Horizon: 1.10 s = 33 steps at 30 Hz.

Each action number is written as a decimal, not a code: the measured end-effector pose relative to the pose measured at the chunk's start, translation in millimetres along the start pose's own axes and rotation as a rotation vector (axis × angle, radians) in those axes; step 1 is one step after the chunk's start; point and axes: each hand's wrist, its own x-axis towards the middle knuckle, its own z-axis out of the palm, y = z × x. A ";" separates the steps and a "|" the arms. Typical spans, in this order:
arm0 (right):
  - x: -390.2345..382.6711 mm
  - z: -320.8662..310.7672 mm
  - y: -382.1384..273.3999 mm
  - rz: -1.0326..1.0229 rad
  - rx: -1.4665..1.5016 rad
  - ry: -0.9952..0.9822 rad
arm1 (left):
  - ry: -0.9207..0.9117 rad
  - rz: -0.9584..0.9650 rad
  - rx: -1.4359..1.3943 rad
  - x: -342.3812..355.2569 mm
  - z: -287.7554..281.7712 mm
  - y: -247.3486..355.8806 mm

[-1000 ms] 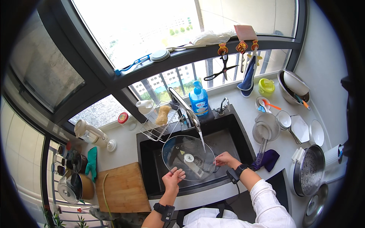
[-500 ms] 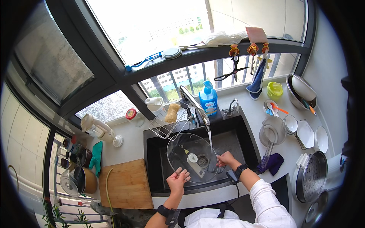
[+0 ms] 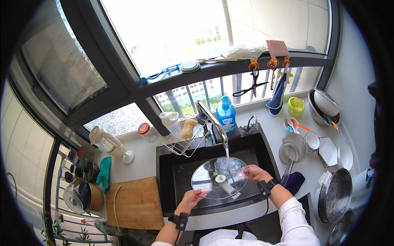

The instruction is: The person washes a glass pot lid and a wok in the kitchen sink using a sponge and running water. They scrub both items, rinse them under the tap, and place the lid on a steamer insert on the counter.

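Blown-out window, fisheye-bent edges

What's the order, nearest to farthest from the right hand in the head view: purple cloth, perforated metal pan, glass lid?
From the right hand:
1. Glass lid: nearest, held at its right edge.
2. Purple cloth: to the hand's right, on the counter.
3. Perforated metal pan: farthest, further right, past the cloth.
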 end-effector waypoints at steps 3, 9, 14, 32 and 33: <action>-17.3 8.4 -12.2 -0.053 -0.074 0.029 | -0.019 -0.135 0.013 18.2 -9.4 -2.7; -46.7 29.7 -18.0 -0.133 -0.157 0.024 | 0.121 -0.239 0.110 42.0 -3.6 -17.2; -45.4 26.0 -10.7 -0.132 -0.129 -0.020 | 0.173 -0.329 -0.025 56.4 -5.7 -27.7; 29.3 6.5 39.3 -0.052 -0.322 0.161 | 0.251 0.112 -0.016 28.0 -24.2 -16.9; 27.8 9.2 38.4 -0.066 -0.356 0.142 | 0.261 0.098 -0.026 28.3 -27.2 -16.7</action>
